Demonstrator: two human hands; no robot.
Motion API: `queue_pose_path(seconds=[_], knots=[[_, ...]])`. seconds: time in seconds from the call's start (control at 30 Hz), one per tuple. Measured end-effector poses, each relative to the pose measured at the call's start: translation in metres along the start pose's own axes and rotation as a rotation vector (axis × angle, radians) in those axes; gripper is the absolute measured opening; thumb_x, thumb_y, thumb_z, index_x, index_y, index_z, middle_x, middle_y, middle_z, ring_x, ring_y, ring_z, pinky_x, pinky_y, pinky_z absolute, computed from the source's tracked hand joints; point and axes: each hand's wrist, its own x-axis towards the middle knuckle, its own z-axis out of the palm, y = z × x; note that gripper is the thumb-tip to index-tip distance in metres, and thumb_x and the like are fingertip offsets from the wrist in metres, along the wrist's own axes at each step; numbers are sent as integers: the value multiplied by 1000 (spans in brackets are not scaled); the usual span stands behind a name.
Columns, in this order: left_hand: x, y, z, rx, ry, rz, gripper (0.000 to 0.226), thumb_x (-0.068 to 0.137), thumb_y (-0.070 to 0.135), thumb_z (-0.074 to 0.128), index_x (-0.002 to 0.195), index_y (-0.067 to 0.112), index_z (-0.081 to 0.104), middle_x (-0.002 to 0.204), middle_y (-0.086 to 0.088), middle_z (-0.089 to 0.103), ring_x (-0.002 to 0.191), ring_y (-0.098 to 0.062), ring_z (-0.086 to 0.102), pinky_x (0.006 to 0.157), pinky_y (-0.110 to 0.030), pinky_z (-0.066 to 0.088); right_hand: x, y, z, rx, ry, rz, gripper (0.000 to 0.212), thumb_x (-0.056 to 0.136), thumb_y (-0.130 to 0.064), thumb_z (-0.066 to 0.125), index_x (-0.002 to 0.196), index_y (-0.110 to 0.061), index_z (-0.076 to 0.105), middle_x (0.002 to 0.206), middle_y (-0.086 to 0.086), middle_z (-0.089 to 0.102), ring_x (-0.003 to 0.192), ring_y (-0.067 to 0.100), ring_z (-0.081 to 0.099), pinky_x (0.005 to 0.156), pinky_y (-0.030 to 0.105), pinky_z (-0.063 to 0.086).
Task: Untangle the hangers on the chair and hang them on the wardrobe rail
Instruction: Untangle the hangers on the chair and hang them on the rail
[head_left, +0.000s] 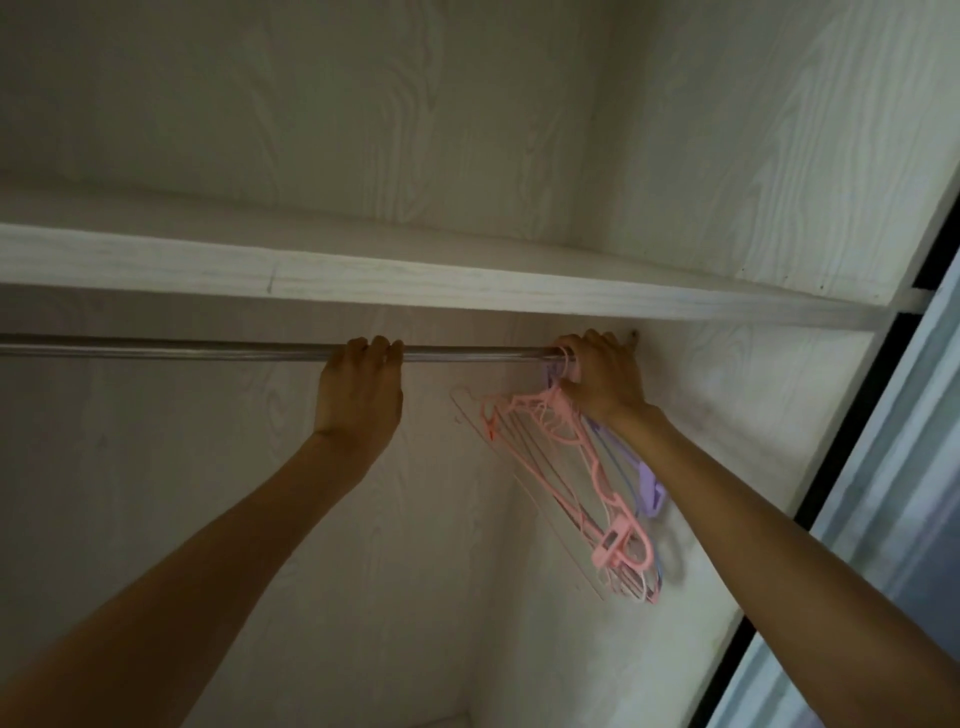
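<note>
Fingers of my left hand (358, 384) are curled over the wardrobe rail (208, 346), gripping it around its middle stretch. My right hand (602, 376) is at the rail's right end, closed around the hooks of a bunch of plastic hangers (566, 467), pink with some white and a lilac one behind. The bunch hangs below that end of the rail, swung at a slant toward the side wall (675, 519). I judge them light, stiff and a bit springy, with clips and notches that snag each other, so I'd hold by the hooks and separate one at a time. Above the rail runs a pale shelf (415, 275).
</note>
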Motion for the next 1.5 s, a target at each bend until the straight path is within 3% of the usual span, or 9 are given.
queue_pose_path(seconds=[0.1,0.23,0.3,0.4,0.53,0.67,0.97,1.17,1.5], knots=[[-1,1,2,-29,-31,-7,48,93,19,51,138,10,40,128,-6,53,117,-23,51,87,-32,48,0,-4,-4,37,-92,36,53,82,-27,65,132,-24,48,119,10,54,113,31,48,92,35,37],[-3,-2,-1,23,-107,33,58,96,25,45,147,11,21,144,-5,37,134,-22,36,102,-33,40,-13,-7,-7,104,-153,84,67,83,-27,65,142,-23,35,136,9,47,132,30,37,104,37,34],[-7,-5,-3,31,-185,37,67,96,30,45,150,11,10,154,-5,22,143,-23,21,113,-37,26,-28,-8,-9,151,-141,114,64,84,-25,64,141,-24,34,144,6,41,138,27,31,105,39,35],[-23,-2,-8,5,-237,33,76,93,40,46,151,14,3,159,-3,0,147,-22,-2,119,-42,4,-62,-8,-15,97,-126,113,44,85,-21,61,127,-22,50,127,5,56,116,28,51,90,33,43],[-59,33,-15,-320,-194,133,64,88,36,54,145,18,30,153,-3,24,142,-23,19,116,-39,15,-125,-3,-24,92,-95,107,26,86,-16,61,111,-21,65,108,4,64,97,24,60,80,31,46],[-94,84,-18,-622,-469,142,44,87,33,55,130,25,52,131,2,56,120,-21,51,98,-31,41,-204,6,-31,90,-74,177,19,82,-14,62,96,-22,71,98,3,69,92,26,62,80,33,48],[-198,210,-32,-889,-852,274,20,84,26,57,102,30,66,112,8,66,108,-19,59,94,-26,42,-407,67,-52,92,-321,467,22,91,-16,51,101,-24,69,101,-3,64,99,14,55,76,19,32],[-285,334,-35,-910,-1091,436,22,85,23,58,105,24,68,110,6,68,107,-17,61,87,-19,42,-552,144,-67,76,-469,702,23,93,-20,48,104,-25,67,107,1,64,104,17,55,78,20,34],[-438,466,12,-729,-1292,484,20,88,27,57,103,25,70,117,2,67,108,-23,62,94,-29,44,-743,240,-28,82,-794,844,29,91,-17,45,109,-27,65,113,3,64,113,21,54,90,30,41]])
